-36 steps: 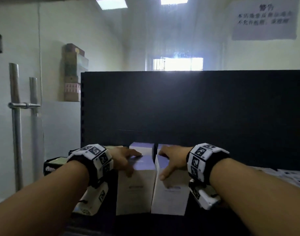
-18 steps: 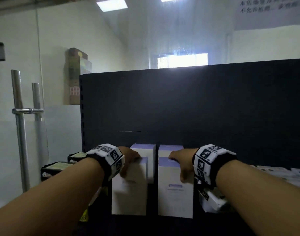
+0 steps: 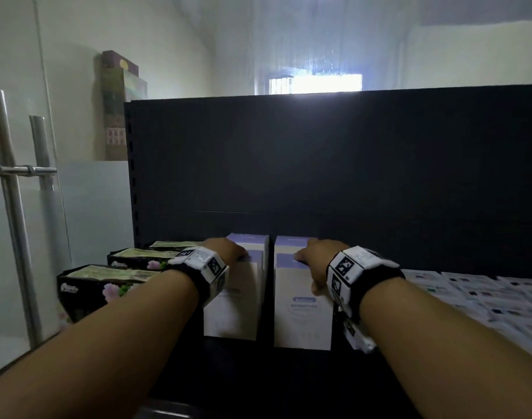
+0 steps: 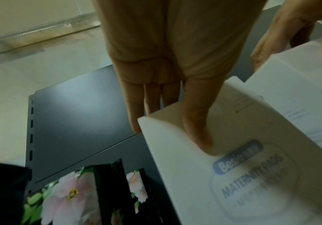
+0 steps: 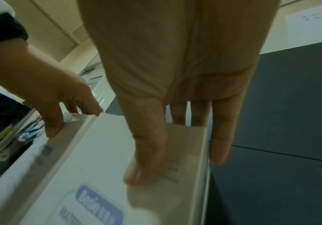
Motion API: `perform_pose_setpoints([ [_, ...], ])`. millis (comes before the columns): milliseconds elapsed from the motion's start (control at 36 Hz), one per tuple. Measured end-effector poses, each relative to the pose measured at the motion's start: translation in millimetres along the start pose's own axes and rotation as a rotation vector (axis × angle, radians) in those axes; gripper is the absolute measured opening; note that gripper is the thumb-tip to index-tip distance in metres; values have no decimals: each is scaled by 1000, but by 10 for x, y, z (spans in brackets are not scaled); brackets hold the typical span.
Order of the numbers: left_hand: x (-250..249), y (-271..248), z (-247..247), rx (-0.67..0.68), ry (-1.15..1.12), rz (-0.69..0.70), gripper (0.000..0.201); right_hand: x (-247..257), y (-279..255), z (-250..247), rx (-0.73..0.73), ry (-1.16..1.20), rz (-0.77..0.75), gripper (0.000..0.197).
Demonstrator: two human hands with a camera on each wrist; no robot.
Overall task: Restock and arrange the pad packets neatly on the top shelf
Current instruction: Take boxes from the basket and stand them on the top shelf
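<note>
Two white pad boxes with purple tops stand upright side by side on the dark top shelf [image 3: 258, 373]. My left hand [image 3: 228, 249] grips the top of the left box [image 3: 234, 303], its thumb [image 4: 194, 121] on the printed front and its fingers behind. Over the top of the right box [image 3: 302, 316] my right hand [image 3: 316, 255] holds on the same way, with its thumb [image 5: 146, 152] on the front face. Close behind each held box stands one more of the same kind, one on the left [image 3: 252, 241] and one on the right [image 3: 289, 243]. "MATERNITY PADS" is printed on the left box [image 4: 242, 182].
Black floral packets [image 3: 107, 285] lie in a row left of the boxes. Flat white packets [image 3: 485, 297] cover the shelf on the right. The black back panel [image 3: 349, 176] rises behind. A glass door with steel handles [image 3: 14, 207] stands at the far left.
Both front boxes went from leaning towards me to standing upright, and they have slid back close to the boxes behind. My hands stayed on their tops.
</note>
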State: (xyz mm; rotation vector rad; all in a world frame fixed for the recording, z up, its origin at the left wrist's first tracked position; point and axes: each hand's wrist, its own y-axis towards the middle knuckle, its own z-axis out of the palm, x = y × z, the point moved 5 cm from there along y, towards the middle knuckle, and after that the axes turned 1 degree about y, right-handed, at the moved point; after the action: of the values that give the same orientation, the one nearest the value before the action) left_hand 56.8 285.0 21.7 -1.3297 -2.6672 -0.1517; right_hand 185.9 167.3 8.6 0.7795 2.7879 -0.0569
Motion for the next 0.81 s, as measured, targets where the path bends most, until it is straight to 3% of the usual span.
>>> perform_pose_setpoints([
  [167,35,5,80,-71,-16,25,44,-24,-64,78,-25,61,26,85],
  [528,130,73,171,-77,-142,3,41,-6,-115,96,21,87,80,84],
  [806,158,115,195,-88,-169,-12,41,-7,-118,118,-50,85,78,81],
])
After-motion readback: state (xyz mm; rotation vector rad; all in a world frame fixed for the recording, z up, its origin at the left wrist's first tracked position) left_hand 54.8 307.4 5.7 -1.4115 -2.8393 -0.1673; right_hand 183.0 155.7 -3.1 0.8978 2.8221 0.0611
